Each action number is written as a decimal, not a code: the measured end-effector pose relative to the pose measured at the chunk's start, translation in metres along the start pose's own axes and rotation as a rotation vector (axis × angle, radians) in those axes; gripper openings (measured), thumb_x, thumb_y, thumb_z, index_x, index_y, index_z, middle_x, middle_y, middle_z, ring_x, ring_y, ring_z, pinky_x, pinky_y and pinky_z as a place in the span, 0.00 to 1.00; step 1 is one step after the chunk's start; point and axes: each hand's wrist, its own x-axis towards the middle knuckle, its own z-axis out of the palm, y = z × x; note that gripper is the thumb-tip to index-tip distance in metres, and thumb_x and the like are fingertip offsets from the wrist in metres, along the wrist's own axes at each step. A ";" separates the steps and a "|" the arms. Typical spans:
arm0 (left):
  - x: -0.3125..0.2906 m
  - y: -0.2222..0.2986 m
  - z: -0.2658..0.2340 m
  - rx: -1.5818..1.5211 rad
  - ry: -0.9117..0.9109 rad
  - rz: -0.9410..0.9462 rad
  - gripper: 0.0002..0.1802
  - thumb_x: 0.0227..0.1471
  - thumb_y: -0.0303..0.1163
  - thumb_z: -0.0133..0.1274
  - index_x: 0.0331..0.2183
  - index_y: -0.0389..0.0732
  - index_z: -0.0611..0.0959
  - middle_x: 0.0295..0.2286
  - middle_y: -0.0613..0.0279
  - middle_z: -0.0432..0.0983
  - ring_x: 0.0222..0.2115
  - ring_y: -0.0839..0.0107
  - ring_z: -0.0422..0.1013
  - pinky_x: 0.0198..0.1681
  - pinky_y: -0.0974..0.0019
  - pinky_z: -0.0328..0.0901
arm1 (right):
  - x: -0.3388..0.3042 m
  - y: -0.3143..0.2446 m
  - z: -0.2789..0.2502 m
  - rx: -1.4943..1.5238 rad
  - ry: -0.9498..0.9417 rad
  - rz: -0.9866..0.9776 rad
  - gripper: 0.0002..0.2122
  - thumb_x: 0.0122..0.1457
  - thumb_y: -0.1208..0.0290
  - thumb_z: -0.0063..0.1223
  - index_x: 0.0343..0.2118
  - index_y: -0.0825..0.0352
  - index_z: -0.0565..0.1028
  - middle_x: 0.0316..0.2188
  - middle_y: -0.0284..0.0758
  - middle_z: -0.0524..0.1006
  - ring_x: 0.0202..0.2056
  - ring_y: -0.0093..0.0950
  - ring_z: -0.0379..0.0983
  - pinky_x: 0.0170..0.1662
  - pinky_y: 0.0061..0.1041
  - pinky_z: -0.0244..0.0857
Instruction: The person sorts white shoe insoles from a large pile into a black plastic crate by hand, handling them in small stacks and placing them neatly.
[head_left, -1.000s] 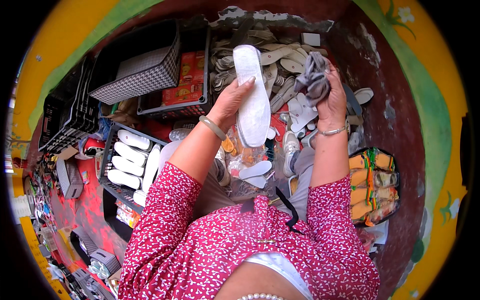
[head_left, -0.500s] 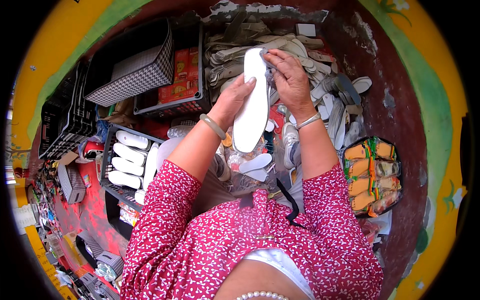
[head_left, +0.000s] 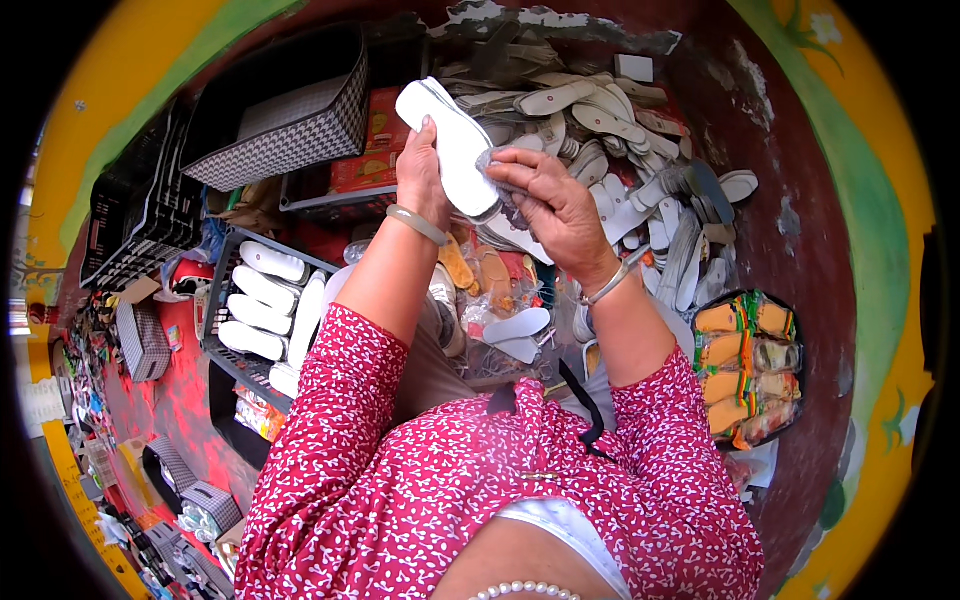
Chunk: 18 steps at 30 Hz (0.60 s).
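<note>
One white sole (head_left: 455, 150) held up in front of the chest, long axis diagonal, running from upper left down to lower right. Left hand (head_left: 422, 175) wraps its near edge, fingers closed around it. Right hand (head_left: 548, 195) pinches a small grey cloth (head_left: 497, 162) against the sole's lower end. One black crate (head_left: 245, 320) at left holds roughly five white soles in a row. A large uncounted pile of soles (head_left: 610, 130) lies on the floor beyond. One tray of orange packets (head_left: 745, 370) at right.
</note>
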 end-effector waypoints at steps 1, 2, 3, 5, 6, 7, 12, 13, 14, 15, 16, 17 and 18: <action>0.004 0.001 -0.004 -0.022 -0.005 0.013 0.14 0.60 0.36 0.38 0.45 0.39 0.67 0.35 0.57 0.71 0.33 0.63 0.71 0.37 0.59 0.69 | 0.000 -0.002 0.004 0.000 0.009 -0.005 0.15 0.47 0.88 0.47 0.38 0.67 0.76 0.42 0.36 0.72 0.44 0.31 0.68 0.47 0.24 0.63; 0.009 0.000 -0.010 -0.043 -0.010 0.027 0.14 0.60 0.36 0.38 0.44 0.39 0.67 0.35 0.57 0.71 0.33 0.63 0.71 0.37 0.60 0.69 | -0.001 -0.004 0.007 -0.001 0.018 -0.010 0.15 0.47 0.88 0.47 0.38 0.67 0.76 0.42 0.36 0.72 0.44 0.31 0.68 0.47 0.24 0.63; 0.013 0.000 -0.015 -0.064 -0.016 0.040 0.14 0.60 0.36 0.38 0.44 0.39 0.67 0.35 0.57 0.72 0.33 0.63 0.71 0.37 0.60 0.69 | -0.002 -0.005 0.010 0.018 0.015 -0.013 0.16 0.45 0.88 0.47 0.38 0.66 0.76 0.42 0.35 0.72 0.44 0.32 0.67 0.48 0.26 0.62; 0.017 0.000 -0.023 -0.068 -0.023 0.042 0.14 0.59 0.36 0.38 0.44 0.39 0.68 0.34 0.58 0.72 0.32 0.64 0.72 0.36 0.60 0.69 | -0.005 -0.010 0.014 -0.105 -0.010 -0.136 0.17 0.44 0.88 0.47 0.38 0.66 0.76 0.42 0.35 0.72 0.45 0.33 0.67 0.49 0.28 0.61; 0.020 0.001 -0.026 -0.070 -0.026 0.043 0.14 0.59 0.36 0.39 0.43 0.39 0.68 0.34 0.58 0.72 0.32 0.64 0.72 0.36 0.61 0.69 | -0.006 -0.012 0.016 -0.167 -0.021 -0.198 0.18 0.43 0.89 0.46 0.38 0.66 0.76 0.42 0.35 0.72 0.45 0.34 0.67 0.49 0.29 0.61; 0.018 0.001 -0.024 -0.059 -0.008 0.038 0.13 0.59 0.36 0.39 0.42 0.39 0.68 0.33 0.58 0.72 0.31 0.65 0.72 0.35 0.61 0.69 | -0.009 -0.012 0.019 -0.196 -0.021 -0.224 0.18 0.42 0.88 0.47 0.38 0.66 0.76 0.42 0.35 0.72 0.45 0.36 0.66 0.49 0.30 0.61; 0.012 -0.001 -0.017 -0.066 0.024 0.092 0.17 0.59 0.39 0.39 0.43 0.38 0.71 0.33 0.58 0.74 0.31 0.64 0.72 0.37 0.61 0.68 | -0.013 -0.008 0.011 -0.293 -0.093 -0.318 0.15 0.40 0.85 0.50 0.34 0.66 0.76 0.41 0.35 0.73 0.44 0.36 0.67 0.48 0.31 0.62; 0.013 -0.001 -0.018 -0.075 0.031 0.100 0.16 0.59 0.38 0.39 0.44 0.38 0.70 0.34 0.57 0.73 0.33 0.63 0.72 0.38 0.60 0.68 | -0.014 -0.009 0.010 -0.276 -0.126 -0.317 0.13 0.40 0.84 0.50 0.32 0.66 0.76 0.41 0.35 0.73 0.44 0.36 0.67 0.48 0.30 0.62; 0.014 0.000 -0.018 -0.084 0.037 0.109 0.16 0.59 0.37 0.38 0.45 0.38 0.68 0.35 0.57 0.73 0.34 0.63 0.72 0.39 0.60 0.68 | -0.015 -0.009 0.009 -0.259 -0.158 -0.315 0.12 0.40 0.84 0.50 0.31 0.66 0.77 0.40 0.35 0.73 0.43 0.36 0.67 0.47 0.30 0.62; 0.015 0.001 -0.018 -0.093 0.043 0.117 0.16 0.60 0.36 0.38 0.47 0.38 0.67 0.37 0.56 0.72 0.35 0.62 0.71 0.40 0.59 0.68 | -0.015 -0.007 0.004 -0.171 -0.196 -0.239 0.12 0.39 0.84 0.48 0.29 0.67 0.77 0.37 0.35 0.74 0.40 0.34 0.69 0.45 0.29 0.63; 0.015 0.003 -0.018 -0.111 0.073 0.128 0.16 0.60 0.36 0.37 0.47 0.38 0.67 0.37 0.56 0.72 0.36 0.62 0.71 0.41 0.59 0.68 | -0.015 -0.004 -0.004 -0.085 -0.233 -0.161 0.11 0.38 0.84 0.47 0.27 0.67 0.76 0.34 0.36 0.75 0.37 0.33 0.70 0.43 0.28 0.64; 0.015 0.005 -0.017 -0.129 0.103 0.140 0.16 0.60 0.36 0.37 0.47 0.38 0.67 0.38 0.55 0.71 0.37 0.61 0.71 0.41 0.58 0.68 | -0.016 -0.001 -0.012 0.002 -0.271 -0.084 0.11 0.37 0.84 0.46 0.26 0.68 0.76 0.30 0.37 0.75 0.34 0.32 0.71 0.42 0.27 0.65; 0.015 0.007 -0.017 -0.148 0.133 0.152 0.17 0.60 0.36 0.37 0.47 0.38 0.67 0.39 0.55 0.71 0.38 0.61 0.71 0.42 0.58 0.68 | -0.015 0.001 -0.016 0.089 -0.308 -0.006 0.10 0.36 0.83 0.44 0.24 0.69 0.76 0.27 0.37 0.76 0.30 0.31 0.73 0.40 0.26 0.66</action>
